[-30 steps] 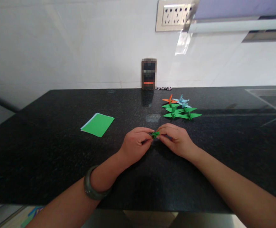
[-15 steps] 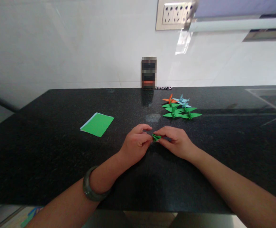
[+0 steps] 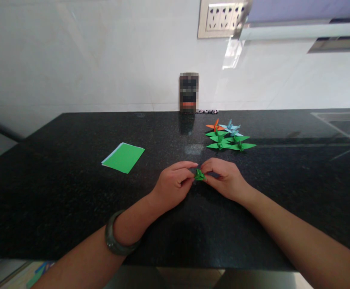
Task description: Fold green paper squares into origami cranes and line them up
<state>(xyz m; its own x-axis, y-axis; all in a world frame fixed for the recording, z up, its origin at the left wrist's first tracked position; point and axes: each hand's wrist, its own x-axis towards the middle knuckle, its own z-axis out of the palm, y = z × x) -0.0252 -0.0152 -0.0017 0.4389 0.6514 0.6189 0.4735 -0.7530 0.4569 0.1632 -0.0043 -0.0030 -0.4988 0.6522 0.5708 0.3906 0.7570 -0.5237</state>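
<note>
black counter (image 3: 193, 228): left hand (image 3: 175, 182), right hand (image 3: 225, 179) both pinching green folded paper (image 3: 199, 175) between them

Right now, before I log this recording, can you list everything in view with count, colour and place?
folded paper: one, green, between both hands' fingertips
paper stack: one, green on top, pale blue edge below, left on the countertop
orange crane: one, orange, back of the group at right
blue cranes: apparently two, light blue, beside it
green cranes: about five, overlapping, green, group's front
pixelated object: one, mostly dark, upright by the wall
beaded strand: one, dark and pale, beside that object
countertop: one, black, beneath
wall: one, whitish, behind
socket panel: one, pale, on the wall
bangle: one, dark grey-green, left forearm
left hand: one, bare, centre
right hand: one, bare, right of centre
</note>
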